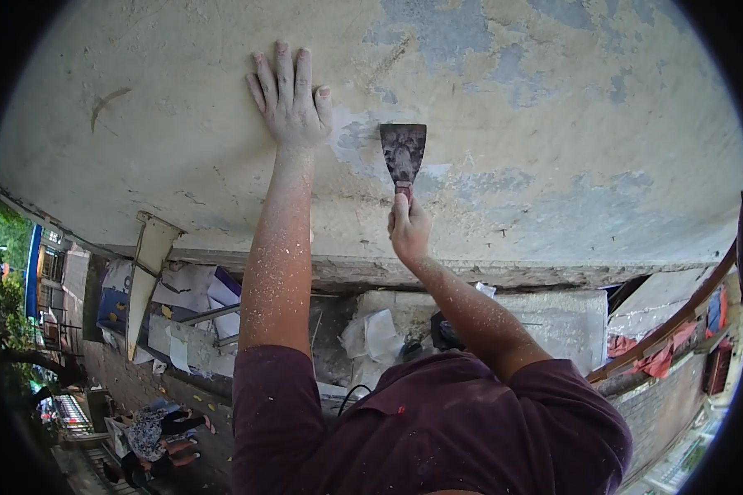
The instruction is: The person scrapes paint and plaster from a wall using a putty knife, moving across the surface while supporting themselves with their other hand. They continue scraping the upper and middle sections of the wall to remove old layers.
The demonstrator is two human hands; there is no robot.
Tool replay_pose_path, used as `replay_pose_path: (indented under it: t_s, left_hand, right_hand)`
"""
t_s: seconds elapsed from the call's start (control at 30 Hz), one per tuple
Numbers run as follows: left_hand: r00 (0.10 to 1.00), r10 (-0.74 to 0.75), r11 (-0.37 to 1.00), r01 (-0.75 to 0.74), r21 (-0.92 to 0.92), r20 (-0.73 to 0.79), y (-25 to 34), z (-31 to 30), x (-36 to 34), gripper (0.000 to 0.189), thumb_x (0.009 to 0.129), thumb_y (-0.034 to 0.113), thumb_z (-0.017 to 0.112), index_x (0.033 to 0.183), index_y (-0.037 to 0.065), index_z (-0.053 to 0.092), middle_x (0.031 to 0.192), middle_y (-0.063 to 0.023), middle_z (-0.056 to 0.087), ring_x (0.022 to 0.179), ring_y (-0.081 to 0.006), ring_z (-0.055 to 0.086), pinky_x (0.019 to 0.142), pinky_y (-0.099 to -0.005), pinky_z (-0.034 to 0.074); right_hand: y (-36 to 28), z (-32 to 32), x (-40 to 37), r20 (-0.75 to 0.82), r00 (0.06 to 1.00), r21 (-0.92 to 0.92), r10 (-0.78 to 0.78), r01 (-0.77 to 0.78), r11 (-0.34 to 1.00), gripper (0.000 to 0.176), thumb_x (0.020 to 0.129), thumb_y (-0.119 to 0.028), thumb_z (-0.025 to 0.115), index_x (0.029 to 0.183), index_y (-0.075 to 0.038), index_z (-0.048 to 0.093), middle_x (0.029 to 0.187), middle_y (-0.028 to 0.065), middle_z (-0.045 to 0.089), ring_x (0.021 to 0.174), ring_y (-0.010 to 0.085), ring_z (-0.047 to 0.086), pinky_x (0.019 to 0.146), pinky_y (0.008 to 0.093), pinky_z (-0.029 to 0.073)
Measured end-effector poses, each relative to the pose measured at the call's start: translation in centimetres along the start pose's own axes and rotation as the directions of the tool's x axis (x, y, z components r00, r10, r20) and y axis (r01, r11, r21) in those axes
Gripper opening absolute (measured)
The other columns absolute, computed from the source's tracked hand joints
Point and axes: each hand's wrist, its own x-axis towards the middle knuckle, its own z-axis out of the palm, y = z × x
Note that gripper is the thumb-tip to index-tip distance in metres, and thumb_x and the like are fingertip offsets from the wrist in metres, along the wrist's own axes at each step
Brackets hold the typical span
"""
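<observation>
My left hand point(287, 106) lies flat on the wall point(190, 107), fingers spread and coated with pale dust. To its right, my right hand point(409, 227) is closed around the handle of a scraper point(404, 153). The scraper's wide, dark, smeared blade points up, its edge overlapping the wall beside a bare patch. Cream paint covers much of the wall, with grey-blue patches point(450, 33) where it has peeled away. Pale flakes speckle both forearms.
Below the wall runs a ledge holding crumpled white sheets point(374, 337) and debris. A pale bracket point(144, 276) juts out at left. A curved brown bar point(677, 309) crosses at right, near red cloth point(659, 351). A person point(153, 441) is at lower left.
</observation>
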Motion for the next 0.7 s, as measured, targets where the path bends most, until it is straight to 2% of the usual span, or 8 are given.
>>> replay_pose_path:
  t_s: [0.07,0.13,0.27,0.3,0.37,0.5,0.6,0.7]
  left_hand:
    - [1.0,-0.003,1.0,0.003,0.001,0.008,0.3,-0.1,-0.2,0.055,0.096,0.041,0.023,0.138,0.007,0.038,0.147,-0.0171,0.027,0.137,-0.0434,0.016,0.109,-0.0554,0.007]
    - [0.998,-0.029,0.999,0.027,-0.04,-0.053,0.5,0.1,0.0,0.054,0.096,0.043,0.021,0.14,0.015,0.037,0.148,-0.0095,0.028,0.137,-0.0394,0.018,0.11,-0.0543,0.008]
    - [0.999,-0.021,0.999,0.02,-0.03,-0.037,0.4,-0.1,0.1,0.053,0.096,0.042,0.025,0.136,0.013,0.042,0.147,-0.0116,0.03,0.136,-0.0417,0.019,0.109,-0.055,0.009]
    - [1.0,-0.01,0.999,0.009,-0.043,-0.024,0.4,-0.2,-0.3,0.053,0.096,0.042,0.025,0.136,0.013,0.042,0.147,-0.0116,0.03,0.136,-0.0417,0.019,0.109,-0.055,0.009]
    - [0.999,-0.006,1.0,0.005,-0.024,-0.049,0.3,0.1,0.0,0.054,0.096,0.042,0.024,0.136,0.011,0.042,0.147,-0.0129,0.029,0.136,-0.0417,0.018,0.109,-0.0554,0.009]
    - [1.0,0.01,1.0,-0.01,-0.013,-0.012,0.5,-0.3,0.2,0.057,0.096,0.044,0.024,0.138,0.007,0.038,0.147,-0.0175,0.027,0.135,-0.0457,0.017,0.107,-0.0578,0.011]
    - [1.0,0.027,0.999,-0.027,-0.019,-0.008,0.4,-0.2,0.2,0.056,0.096,0.044,0.022,0.137,0.01,0.04,0.148,-0.0137,0.027,0.137,-0.0418,0.016,0.109,-0.0552,0.009]
    - [0.999,0.019,0.999,-0.02,-0.029,-0.027,0.7,0.0,0.3,0.058,0.096,0.045,0.022,0.137,0.009,0.04,0.148,-0.0143,0.027,0.137,-0.0415,0.016,0.109,-0.0549,0.008]
  right_hand:
    - [1.6,-1.9,1.5,0.023,0.993,-0.147,-0.114,0.116,0.982,0.032,0.093,-0.029,0.051,0.086,0.0,0.059,0.054,0.0066,0.049,0.052,0.0119,0.048,0.051,0.0313,0.04]
    - [-1.0,-1.3,2.1,0.03,0.983,-0.137,-0.179,0.181,0.974,0.032,0.093,-0.029,0.051,0.09,0.001,0.061,0.055,0.0075,0.049,0.053,0.0124,0.048,0.051,0.032,0.04]
    - [-14.0,1.7,5.0,0.074,0.962,0.003,-0.264,0.265,0.964,0.032,0.093,-0.029,0.051,0.104,-0.001,0.062,0.055,0.0073,0.049,0.052,0.0132,0.048,0.051,0.0317,0.039]
    - [-12.8,0.7,4.5,0.058,0.966,0.009,-0.252,0.252,0.968,0.032,0.093,-0.029,0.051,0.104,-0.001,0.062,0.055,0.0073,0.049,0.052,0.0132,0.048,0.051,0.0317,0.039]
    - [-7.0,-2.8,3.9,0.076,0.971,-0.205,-0.228,0.239,0.949,0.032,0.093,-0.029,0.051,0.103,-0.001,0.062,0.055,0.0056,0.048,0.053,0.0118,0.047,0.052,0.0307,0.04]
    - [11.5,-8.8,-0.6,-0.02,0.996,-0.205,0.082,-0.084,0.975,0.031,0.094,-0.028,0.049,0.101,-0.001,0.063,0.056,0.0016,0.047,0.054,0.0079,0.046,0.052,0.0287,0.038]
    - [3.4,-4.5,1.8,-0.059,0.995,0.022,-0.085,0.087,0.996,0.032,0.094,-0.029,0.049,0.087,0.0,0.061,0.055,0.0019,0.046,0.053,0.0092,0.045,0.05,0.0296,0.037]
    - [-0.7,-3.7,3.8,-0.019,0.987,0.02,-0.162,0.162,0.987,0.035,0.094,-0.032,0.049,0.087,0.0,0.06,0.055,0.005,0.045,0.053,0.0118,0.043,0.05,0.0321,0.036]
